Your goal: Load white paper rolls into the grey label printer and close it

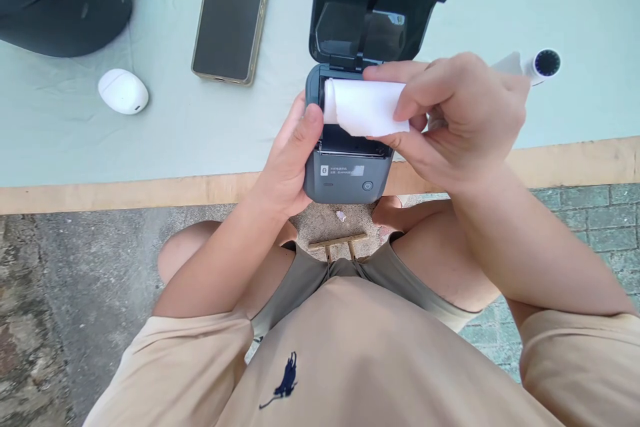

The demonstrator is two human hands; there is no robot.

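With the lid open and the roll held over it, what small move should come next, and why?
Probably lower the white paper roll into the open bay of the grey portable printer: the right hand holds it just above, and the left hand steadies the body.

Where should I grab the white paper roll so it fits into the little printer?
Grip the paper roll at its right end, coming from the right as the right hand does. It lies sideways over the open printer, and the left hand blocks the left side, its thumb against the roll's left end.
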